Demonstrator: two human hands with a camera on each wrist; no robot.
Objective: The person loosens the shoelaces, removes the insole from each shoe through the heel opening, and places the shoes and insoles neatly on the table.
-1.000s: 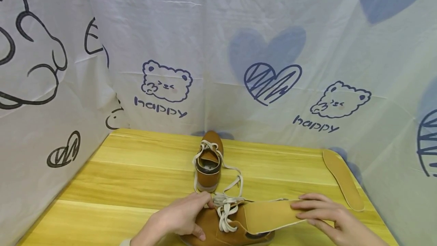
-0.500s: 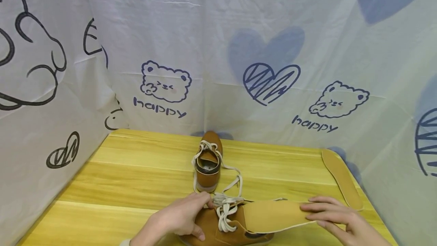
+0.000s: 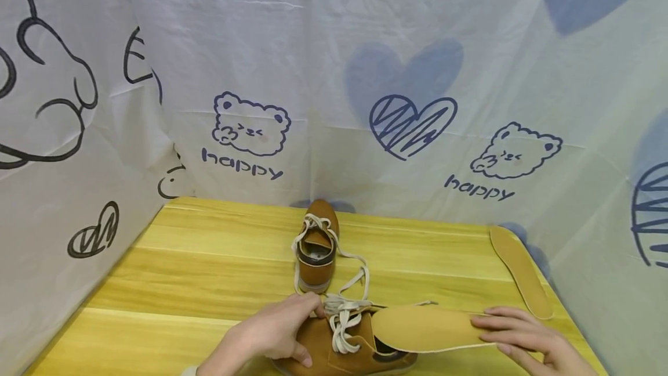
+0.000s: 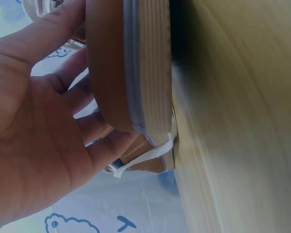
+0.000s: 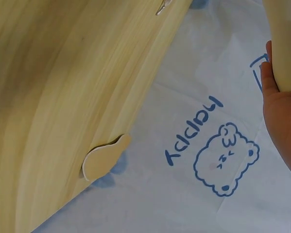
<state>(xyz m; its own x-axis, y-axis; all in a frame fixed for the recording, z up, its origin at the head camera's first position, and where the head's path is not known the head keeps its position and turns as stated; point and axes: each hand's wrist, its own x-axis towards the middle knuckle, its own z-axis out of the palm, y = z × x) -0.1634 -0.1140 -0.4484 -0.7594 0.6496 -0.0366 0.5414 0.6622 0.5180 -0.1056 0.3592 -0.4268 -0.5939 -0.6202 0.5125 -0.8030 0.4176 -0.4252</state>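
In the head view a brown lace-up shoe (image 3: 318,341) lies sideways near the front, toe to the left. My left hand (image 3: 276,329) grips its toe, thumb on the near side and fingers on the far side; the left wrist view shows the palm beside the shoe's toe (image 4: 109,73). A tan insole (image 3: 428,326) stretches from above the shoe's opening to my right hand (image 3: 527,335), which pinches its right end. The insole's rounded left end shows over the opening. In the right wrist view the hand (image 5: 283,119) holds the insole's pale underside (image 5: 286,48).
Behind, a second brown shoe (image 3: 318,274) points away, with a loose cream lace (image 3: 360,274) trailing to its right. Another tan insole (image 3: 522,271) lies along the right edge of the wooden table (image 3: 209,271). A printed white cloth (image 3: 323,74) hangs around the back and sides.
My right hand has moved right with the insole, whose left end has come out from inside the shoe to show above the opening. The left hand keeps its grip on the toe.
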